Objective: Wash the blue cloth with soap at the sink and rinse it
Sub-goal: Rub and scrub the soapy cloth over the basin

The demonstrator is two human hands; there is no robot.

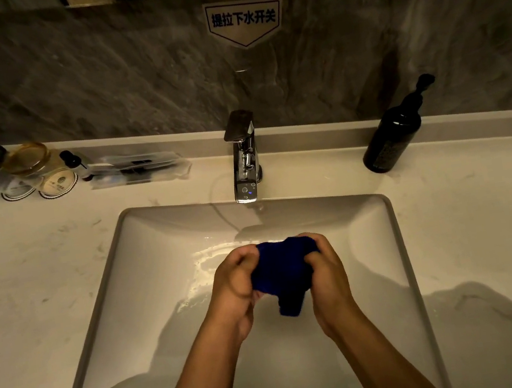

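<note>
The blue cloth (281,273) is being bunched over the sink (167,273), the left hand (233,283) and the right hand (325,269) both clenching around it from either side. No lather is showing and no stream is coming from the faucet (242,156), though the basin is glistening wet. The soap bottle (392,137) is standing well apart on the surface (30,294); rinsing probably is remaining.

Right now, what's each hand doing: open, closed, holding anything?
Left hand: closed, gripping the left side of the blue cloth over the sink.
Right hand: closed, gripping the cloth's right side.
</note>
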